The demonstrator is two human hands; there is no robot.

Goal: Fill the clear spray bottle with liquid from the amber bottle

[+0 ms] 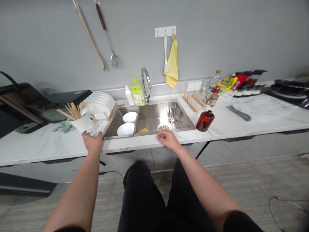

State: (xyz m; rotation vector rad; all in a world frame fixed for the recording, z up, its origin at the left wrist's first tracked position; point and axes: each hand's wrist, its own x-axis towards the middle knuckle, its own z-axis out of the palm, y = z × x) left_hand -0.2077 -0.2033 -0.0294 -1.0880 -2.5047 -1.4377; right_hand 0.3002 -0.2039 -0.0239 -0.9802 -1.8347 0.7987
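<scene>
Your left hand [93, 141] is at the base of a white cylindrical holder [83, 125] of pale wooden chopsticks [74, 111], near the marbled counter's [48, 146] front edge; grip cannot be told. An uneven push could topple it. Your right hand [167, 138] curls narrowly by the steel sink's [154, 111] front edge, contents unclear.

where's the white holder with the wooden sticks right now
In the head view, the white holder is on the left side, left of the sink, just beyond the left hand and nearer than the white plates.
</scene>
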